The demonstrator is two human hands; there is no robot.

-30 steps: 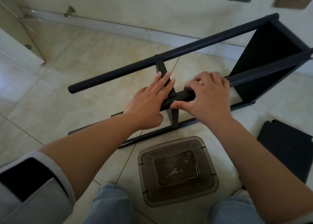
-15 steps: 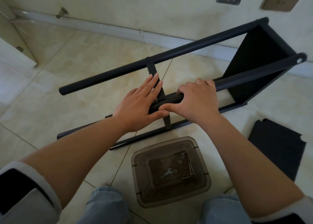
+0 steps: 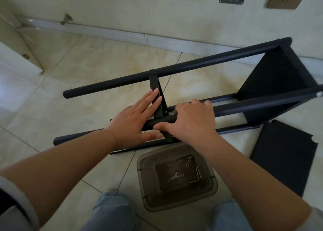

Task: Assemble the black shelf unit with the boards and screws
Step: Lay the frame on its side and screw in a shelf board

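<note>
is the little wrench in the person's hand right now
No, the wrench lies in the brown plastic tray on the floor, while the left hand and right hand are on the shelf frame.

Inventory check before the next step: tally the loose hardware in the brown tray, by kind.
In the brown tray:
Wrench: 1
Small nuts or washers: 5
Long screws: about 3; they overlap, so the count is uncertain
Total: about 9

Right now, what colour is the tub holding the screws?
Translucent smoky brown tub, seen in the head view.
</note>
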